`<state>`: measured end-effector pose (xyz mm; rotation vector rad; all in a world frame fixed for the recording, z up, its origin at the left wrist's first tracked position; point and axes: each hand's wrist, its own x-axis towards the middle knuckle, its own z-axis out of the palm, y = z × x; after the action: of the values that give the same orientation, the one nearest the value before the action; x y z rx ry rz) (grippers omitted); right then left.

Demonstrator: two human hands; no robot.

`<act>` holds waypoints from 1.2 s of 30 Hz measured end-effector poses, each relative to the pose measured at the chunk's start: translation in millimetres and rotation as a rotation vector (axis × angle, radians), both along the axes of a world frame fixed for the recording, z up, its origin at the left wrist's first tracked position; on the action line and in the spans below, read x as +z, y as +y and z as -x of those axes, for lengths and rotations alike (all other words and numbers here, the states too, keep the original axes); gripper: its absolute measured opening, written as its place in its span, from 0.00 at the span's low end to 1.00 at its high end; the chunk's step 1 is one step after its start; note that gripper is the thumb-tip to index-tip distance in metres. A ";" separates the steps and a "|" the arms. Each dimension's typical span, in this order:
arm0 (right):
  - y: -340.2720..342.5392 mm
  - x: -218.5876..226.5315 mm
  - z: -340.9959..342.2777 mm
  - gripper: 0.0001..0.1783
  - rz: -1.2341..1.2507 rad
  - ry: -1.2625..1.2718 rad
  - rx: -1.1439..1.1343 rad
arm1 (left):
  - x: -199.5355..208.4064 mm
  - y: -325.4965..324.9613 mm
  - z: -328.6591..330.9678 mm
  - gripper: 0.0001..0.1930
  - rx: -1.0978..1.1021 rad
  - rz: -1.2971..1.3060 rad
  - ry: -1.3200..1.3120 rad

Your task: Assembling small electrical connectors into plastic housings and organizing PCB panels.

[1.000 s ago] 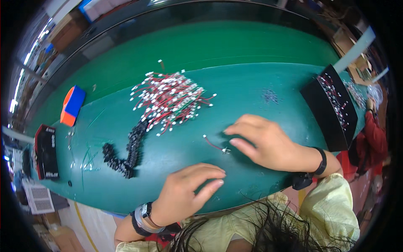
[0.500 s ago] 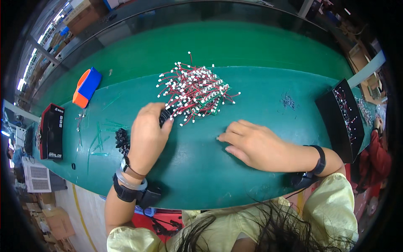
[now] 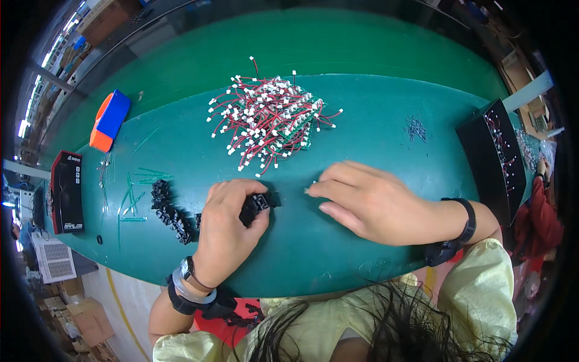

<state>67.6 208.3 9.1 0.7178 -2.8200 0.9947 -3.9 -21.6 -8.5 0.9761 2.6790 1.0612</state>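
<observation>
My left hand (image 3: 232, 223) is closed round a small black plastic part (image 3: 260, 203) with a square recess, just above the green table. A jumbled row of similar black parts (image 3: 172, 212) lies to the left of that wrist. My right hand (image 3: 368, 204) hovers across from it with fingers bent together; a tiny pale tip (image 3: 307, 190) shows at its fingertips, too small to name. Beyond both hands lies a heap of small green circuit boards with red and black wires and white connectors (image 3: 265, 120).
Thin green strips (image 3: 134, 196) lie at the left, near a blue and orange ring-shaped holder (image 3: 111, 120) and a black and red box (image 3: 67, 193). Small dark pins (image 3: 416, 128) are scattered at right, before a black box of wired parts (image 3: 482, 163). A person in a red sleeve (image 3: 537, 217) is far right.
My left hand has come nearer and to the right, away from the wire heap, with the black part now showing in its fingers. My right hand has barely moved.
</observation>
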 end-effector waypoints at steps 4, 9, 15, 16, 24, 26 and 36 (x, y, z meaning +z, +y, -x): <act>-15.6 -20.9 16.0 0.15 0.166 -0.060 -0.011 | -4.3 0.0 5.0 0.15 -0.146 -0.027 0.106; -30.8 -24.5 31.2 0.15 0.594 -0.498 -0.050 | -11.5 3.5 1.0 0.18 -0.122 -0.145 0.143; -24.4 -31.2 33.0 0.12 0.943 -0.770 -0.032 | -11.4 -2.4 10.2 0.17 -0.256 -0.255 0.108; -24.9 -31.8 32.3 0.11 0.942 -0.724 -0.052 | -11.5 -3.8 10.4 0.17 -0.241 -0.240 0.110; -14.9 -16.3 13.3 0.09 0.953 -0.647 -0.230 | 17.2 -7.9 8.7 0.22 -0.177 0.111 0.300; -20.3 -12.2 10.1 0.10 0.916 -0.484 -0.236 | 25.3 4.7 -0.7 0.21 -0.147 -0.085 0.119; 36.6 11.8 -10.9 0.16 0.238 -0.121 -0.289 | -0.7 12.8 3.1 0.08 -0.068 -0.791 -0.668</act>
<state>78.5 244.9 21.0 0.2254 -2.7263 1.3226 -7.1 -8.8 -9.2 0.5947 1.6804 2.0416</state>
